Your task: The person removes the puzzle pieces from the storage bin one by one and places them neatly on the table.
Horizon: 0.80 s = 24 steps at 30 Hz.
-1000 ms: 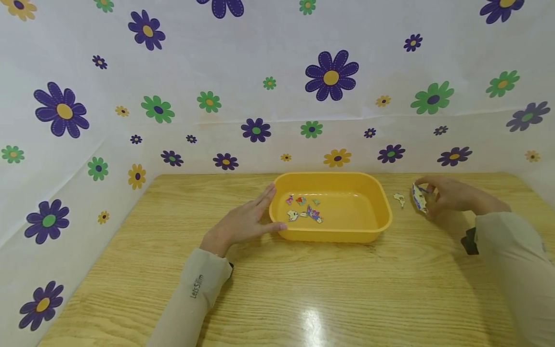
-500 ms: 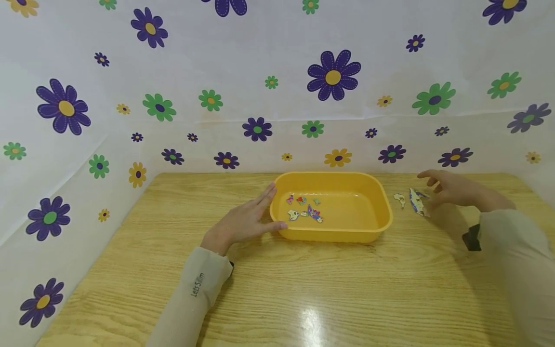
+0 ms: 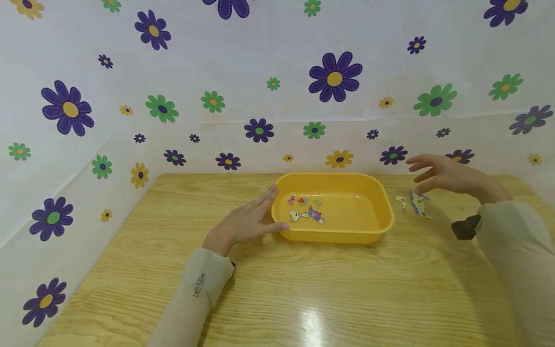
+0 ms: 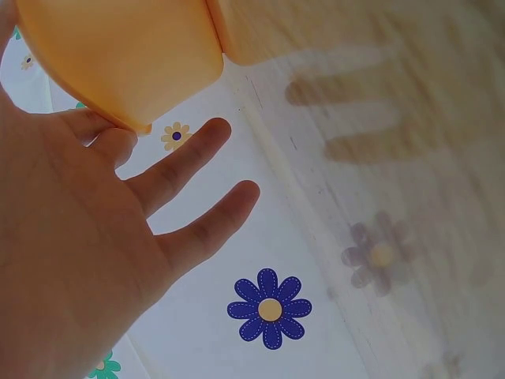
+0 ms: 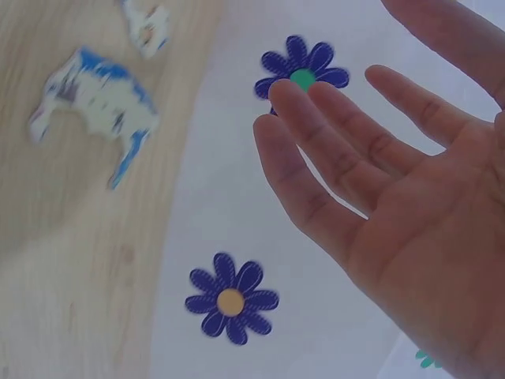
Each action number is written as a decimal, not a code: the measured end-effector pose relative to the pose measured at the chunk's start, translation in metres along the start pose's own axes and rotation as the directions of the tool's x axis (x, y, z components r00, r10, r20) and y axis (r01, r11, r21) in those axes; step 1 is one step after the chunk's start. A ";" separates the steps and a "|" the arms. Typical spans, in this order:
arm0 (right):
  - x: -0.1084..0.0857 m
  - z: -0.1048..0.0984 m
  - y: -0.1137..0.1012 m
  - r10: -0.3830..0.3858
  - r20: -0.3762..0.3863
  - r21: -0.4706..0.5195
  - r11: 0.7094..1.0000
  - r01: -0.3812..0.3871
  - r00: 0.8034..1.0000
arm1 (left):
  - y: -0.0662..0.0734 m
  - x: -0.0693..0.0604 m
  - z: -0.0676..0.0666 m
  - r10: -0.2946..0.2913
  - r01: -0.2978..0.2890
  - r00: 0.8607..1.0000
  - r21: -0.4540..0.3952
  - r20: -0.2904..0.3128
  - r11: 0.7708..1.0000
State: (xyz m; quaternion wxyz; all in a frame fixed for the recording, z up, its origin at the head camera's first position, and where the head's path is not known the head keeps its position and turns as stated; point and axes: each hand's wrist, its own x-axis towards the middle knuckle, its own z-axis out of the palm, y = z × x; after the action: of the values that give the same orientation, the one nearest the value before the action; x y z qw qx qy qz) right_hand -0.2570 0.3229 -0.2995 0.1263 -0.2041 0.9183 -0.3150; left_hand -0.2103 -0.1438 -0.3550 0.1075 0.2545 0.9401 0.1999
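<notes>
My left hand (image 3: 244,224) rests against the left end of a yellow plastic tub (image 3: 334,236), its thumb at the front wall. In the left wrist view, some fingers touch the tub's rim while two others reach out straight. Over the table at the right, my right hand (image 3: 455,178) hovers with loosely bent fingers, holding nothing. Below it lies a flat, curved cream cut-out piece with blue edges (image 3: 418,205). A smaller cream piece (image 3: 402,201) lies between that one and the tub. Both pieces also show in the right wrist view, apart from the fingers.
Inside the tub, toward its left, lie several small flat pieces, among them a blue-purple one (image 3: 315,214), a cream one (image 3: 295,216) and a red one (image 3: 303,201). The wood-grain table (image 3: 277,289) meets a white flowered sheet (image 3: 277,58) at its back and left.
The right hand has let go of the larger cream-and-blue piece and lifted up and back from it. That piece now lies on the table. My left hand stays at the tub.
</notes>
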 end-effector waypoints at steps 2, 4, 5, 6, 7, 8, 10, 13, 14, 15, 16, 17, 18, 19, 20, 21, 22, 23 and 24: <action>0.003 0.000 -0.005 -0.013 0.001 0.017 1.000 0.013 1.000 | 0.001 0.000 0.000 -0.003 0.003 1.000 -0.003 0.001 1.000; 0.006 0.000 -0.009 -0.027 -0.001 0.016 1.000 0.027 1.000 | 0.001 0.000 -0.001 -0.009 0.009 1.000 -0.004 0.002 1.000; 0.008 0.000 -0.011 -0.035 -0.001 0.016 0.999 0.035 0.999 | 0.001 0.000 -0.001 -0.008 0.008 1.000 -0.002 0.002 1.000; 0.010 0.001 -0.014 -0.045 -0.004 0.015 0.999 0.045 0.999 | 0.001 0.000 -0.001 -0.009 0.009 1.000 -0.001 0.001 1.000; 0.011 0.001 -0.016 -0.054 -0.005 0.017 0.998 0.054 0.999 | 0.001 0.000 -0.001 -0.007 0.007 1.000 0.001 0.000 1.000; 0.013 0.001 -0.019 -0.063 -0.007 0.017 0.998 0.063 0.998 | 0.001 0.000 -0.001 -0.007 0.007 1.000 0.002 0.000 1.000; 0.016 0.002 -0.025 -0.080 -0.010 0.017 0.997 0.080 0.997 | 0.001 0.001 -0.001 -0.003 0.003 1.000 0.006 -0.001 1.000; 0.022 0.004 -0.034 -0.101 -0.014 0.023 0.995 0.102 0.995 | 0.000 0.001 0.000 -0.002 0.002 1.000 0.011 -0.001 1.000; 0.024 0.005 -0.037 -0.104 -0.016 0.024 0.994 0.105 0.994 | 0.000 0.001 0.000 0.000 0.000 1.000 0.012 -0.001 1.000; 0.026 0.006 -0.040 -0.107 -0.018 0.028 0.994 0.107 0.994 | 0.000 0.001 0.000 0.002 -0.002 1.000 0.013 -0.001 1.000; 0.028 0.007 -0.042 -0.109 -0.020 0.031 0.993 0.109 0.994 | 0.000 0.001 0.000 0.003 -0.003 1.000 0.012 0.000 1.000; 0.030 0.008 -0.045 -0.112 -0.023 0.035 0.993 0.113 0.993 | 0.000 0.001 0.000 0.004 -0.003 1.000 0.010 -0.001 1.000; 0.032 0.009 -0.047 -0.117 -0.024 0.039 0.992 0.117 0.993 | 0.000 0.000 -0.001 0.004 -0.004 1.000 0.009 -0.001 1.000; 0.033 0.011 -0.050 -0.118 -0.027 0.042 0.992 0.119 0.993 | 0.000 0.000 -0.001 0.006 -0.006 1.000 0.007 -0.001 1.000; 0.035 0.012 -0.052 -0.121 -0.028 0.046 0.991 0.122 0.992 | 0.000 0.000 -0.001 0.008 -0.008 1.000 0.006 -0.002 1.000; 0.037 0.013 -0.054 -0.124 -0.026 0.051 0.991 0.125 0.992 | 0.000 0.000 -0.001 0.008 -0.008 1.000 0.004 -0.001 1.000; 0.038 0.014 -0.056 -0.125 -0.025 0.056 0.990 0.126 0.992 | 0.000 0.000 -0.001 0.009 -0.009 1.000 0.004 -0.001 1.000; 0.040 0.015 -0.058 -0.125 -0.022 0.061 0.990 0.126 0.992 | 0.001 0.000 -0.001 0.009 -0.009 1.000 0.004 0.000 1.000; 0.042 0.016 -0.059 -0.124 -0.019 0.066 0.990 0.125 0.992 | 0.000 0.000 -0.001 0.009 -0.009 1.000 0.005 0.000 1.000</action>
State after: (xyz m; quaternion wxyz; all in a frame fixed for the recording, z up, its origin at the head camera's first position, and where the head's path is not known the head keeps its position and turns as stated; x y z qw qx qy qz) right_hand -0.2707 0.2530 -0.2791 0.1065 -0.2543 0.8936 -0.3542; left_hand -0.2107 -0.1435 -0.3540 0.1058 0.2592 0.9394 0.1979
